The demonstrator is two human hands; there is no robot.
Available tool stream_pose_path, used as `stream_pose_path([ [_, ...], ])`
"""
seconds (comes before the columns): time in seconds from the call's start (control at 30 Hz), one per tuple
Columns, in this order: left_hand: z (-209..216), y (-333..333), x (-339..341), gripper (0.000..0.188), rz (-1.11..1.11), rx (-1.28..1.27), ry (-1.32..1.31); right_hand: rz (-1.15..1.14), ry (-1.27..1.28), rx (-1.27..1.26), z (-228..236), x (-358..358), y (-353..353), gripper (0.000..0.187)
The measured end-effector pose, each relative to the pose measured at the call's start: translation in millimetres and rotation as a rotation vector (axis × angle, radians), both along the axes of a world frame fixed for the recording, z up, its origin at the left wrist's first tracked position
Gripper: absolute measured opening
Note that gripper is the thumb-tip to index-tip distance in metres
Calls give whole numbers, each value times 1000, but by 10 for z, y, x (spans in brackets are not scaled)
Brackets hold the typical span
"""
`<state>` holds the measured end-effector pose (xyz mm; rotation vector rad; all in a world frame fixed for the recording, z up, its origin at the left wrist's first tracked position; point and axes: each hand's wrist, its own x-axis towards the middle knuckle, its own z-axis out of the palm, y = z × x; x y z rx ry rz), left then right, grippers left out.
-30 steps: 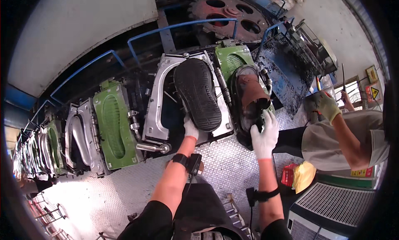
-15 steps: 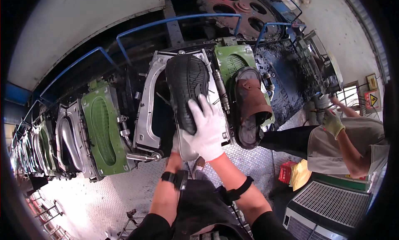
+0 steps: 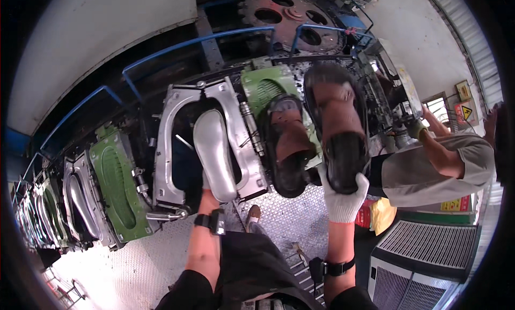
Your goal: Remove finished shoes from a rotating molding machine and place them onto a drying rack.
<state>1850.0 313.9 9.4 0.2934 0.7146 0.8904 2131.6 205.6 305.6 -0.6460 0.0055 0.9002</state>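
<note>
While the right hand holds a black sandal, brown straps, left hand mostly hidden, grip unclear

I've got room over the metal floor between the forearms. Left of the brown sandal in the right hand, a second sandal blocks me; right side, co-worker. Blue rail bars the back. Gap left of the silver last, thin rod jutting in.

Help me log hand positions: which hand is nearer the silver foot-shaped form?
Left. The left hand is mostly hidden behind the silver form; the right hand is well to its right, holding a brown-strapped sandal.
</note>
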Motion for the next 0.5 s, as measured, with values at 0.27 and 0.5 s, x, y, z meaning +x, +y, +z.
stream_pose_path([
  [0.27,109,557,141,46,242,-22,-8,130,98,-228,-1022,414,-284,53],
  [0.5,2319,-423,897,25,6,819,983,236,73,-371,-1247,423,-328,46],
])
